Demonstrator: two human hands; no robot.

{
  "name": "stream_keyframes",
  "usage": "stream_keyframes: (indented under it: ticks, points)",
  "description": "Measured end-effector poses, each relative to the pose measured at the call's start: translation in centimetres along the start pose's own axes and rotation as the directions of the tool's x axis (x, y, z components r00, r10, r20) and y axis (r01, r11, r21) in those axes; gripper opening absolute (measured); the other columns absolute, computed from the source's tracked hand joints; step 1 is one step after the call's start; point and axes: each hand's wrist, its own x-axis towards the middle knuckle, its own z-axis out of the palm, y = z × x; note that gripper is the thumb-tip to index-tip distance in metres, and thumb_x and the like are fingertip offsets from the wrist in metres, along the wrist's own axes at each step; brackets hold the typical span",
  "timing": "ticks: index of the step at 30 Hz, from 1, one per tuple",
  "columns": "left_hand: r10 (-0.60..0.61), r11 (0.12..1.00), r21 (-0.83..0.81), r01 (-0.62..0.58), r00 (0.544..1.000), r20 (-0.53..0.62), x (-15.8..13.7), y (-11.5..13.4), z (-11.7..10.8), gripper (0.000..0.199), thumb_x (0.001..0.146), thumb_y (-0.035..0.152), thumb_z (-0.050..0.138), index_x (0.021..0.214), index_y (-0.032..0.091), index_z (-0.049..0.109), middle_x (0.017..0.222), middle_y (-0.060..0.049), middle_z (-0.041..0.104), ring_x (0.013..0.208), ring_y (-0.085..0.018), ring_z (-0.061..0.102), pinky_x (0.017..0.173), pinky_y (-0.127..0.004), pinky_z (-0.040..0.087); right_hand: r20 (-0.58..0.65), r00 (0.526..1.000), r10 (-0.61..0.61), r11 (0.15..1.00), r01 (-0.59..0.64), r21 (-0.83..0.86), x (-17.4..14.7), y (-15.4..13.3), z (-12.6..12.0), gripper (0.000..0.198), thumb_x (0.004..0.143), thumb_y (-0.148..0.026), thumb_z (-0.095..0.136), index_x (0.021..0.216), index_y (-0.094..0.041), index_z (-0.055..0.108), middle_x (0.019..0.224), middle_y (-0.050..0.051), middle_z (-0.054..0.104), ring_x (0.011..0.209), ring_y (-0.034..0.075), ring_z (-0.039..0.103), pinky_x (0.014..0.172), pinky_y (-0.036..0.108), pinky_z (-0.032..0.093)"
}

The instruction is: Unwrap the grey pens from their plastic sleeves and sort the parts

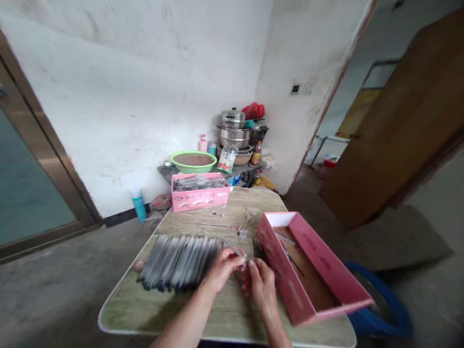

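My left hand (226, 266) is closed, thumb and fingers pinching a slim translucent tube (232, 245) that slants up and to the left. At the tube's near end, the fingers of my right hand (261, 282) are pressed together; what lies between them is too small and blurred to name. Left of my hands, a row of similar slim tubes (179, 263), greyish with dark near ends, lies side by side on the table (145, 314). Several thin dark sticks (259, 251) lie just beyond my right hand, beside the pink box.
An open pink box (326, 251) with a few dark sticks stands at the right. Another pink box (201, 198), full of slim tubes, sits at the far edge. Small scraps (241, 232) lie mid-table. Behind are a green basin (194, 169) and stacked pots (234, 133).
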Motion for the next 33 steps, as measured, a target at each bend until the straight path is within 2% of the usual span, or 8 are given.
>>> stream_keyframes:
  ticks: [4,9,14,19,23,28,33]
  points:
    - [0.006,1.0,-0.016,-0.006,1.0,-0.028,0.24,-0.11,-0.09,0.025,0.069,0.026,0.075,0.086,0.011,0.065,0.075,-0.003,0.061,0.064,-0.012,0.057,0.063,-0.025,0.045,-0.023,0.999,0.041,0.999,-0.04,0.014,-0.02,-0.49,-0.07,0.041,0.089,-0.054,0.043,0.073,-0.017,0.051,0.051,-0.002,0.053,0.037,0.012,0.05,0.031,0.019,0.036]
    - [0.003,1.0,-0.001,-0.003,1.0,-0.006,0.18,0.05,-0.04,0.024,0.07,0.026,0.074,0.087,0.011,0.066,0.076,-0.004,0.062,0.065,-0.011,0.056,0.063,-0.024,0.045,0.009,1.0,-0.007,0.998,0.006,0.07,0.08,-0.44,-0.22,0.033,0.085,-0.049,0.054,0.077,-0.017,0.053,0.056,-0.002,0.056,0.041,0.011,0.052,0.034,0.018,0.038]
    - [0.016,1.0,0.003,-0.016,1.0,0.006,0.11,-0.07,-0.14,0.024,0.071,0.025,0.073,0.089,0.011,0.066,0.075,-0.004,0.061,0.064,-0.011,0.056,0.063,-0.025,0.045,0.014,0.999,0.049,0.998,-0.05,0.045,0.2,-0.38,-0.1,0.042,0.087,-0.055,0.046,0.072,-0.016,0.054,0.052,-0.001,0.055,0.036,0.012,0.05,0.03,0.019,0.035]
    - [0.008,1.0,0.008,-0.008,1.0,0.002,0.18,-0.07,-0.14,0.024,0.072,0.025,0.073,0.088,0.01,0.065,0.075,-0.004,0.061,0.063,-0.011,0.055,0.062,-0.024,0.045,0.01,1.0,-0.005,0.999,0.004,0.05,0.23,-0.17,-0.17,0.036,0.084,-0.052,0.054,0.076,-0.017,0.053,0.056,-0.002,0.057,0.039,0.011,0.052,0.032,0.018,0.037]
    - [0.014,1.0,0.004,-0.014,1.0,0.018,0.18,0.08,-0.01,0.024,0.071,0.026,0.073,0.087,0.01,0.066,0.071,-0.003,0.06,0.063,-0.011,0.055,0.061,-0.024,0.044,0.023,0.999,0.044,0.999,-0.044,0.025,0.26,0.04,-0.21,0.042,0.087,-0.055,0.046,0.071,-0.017,0.052,0.05,-0.002,0.054,0.035,0.011,0.049,0.029,0.019,0.033]
    - [0.003,1.0,0.0,-0.003,1.0,-0.014,0.19,0.05,0.02,0.025,0.07,0.027,0.074,0.088,0.01,0.065,0.073,-0.003,0.061,0.063,-0.011,0.055,0.062,-0.024,0.044,-0.001,1.0,0.011,0.999,-0.011,0.046,0.34,-0.08,-0.27,0.036,0.082,-0.052,0.056,0.077,-0.017,0.054,0.055,-0.001,0.057,0.039,0.011,0.052,0.032,0.018,0.036]
    - [0.002,1.0,-0.009,-0.002,1.0,-0.002,0.1,0.26,0.23,0.026,0.07,0.027,0.074,0.088,0.01,0.065,0.07,-0.003,0.061,0.062,-0.011,0.055,0.061,-0.025,0.043,0.02,0.998,0.055,0.998,-0.055,0.024,0.36,0.06,-0.37,0.042,0.084,-0.056,0.049,0.071,-0.017,0.053,0.05,-0.001,0.055,0.035,0.012,0.049,0.029,0.019,0.033]
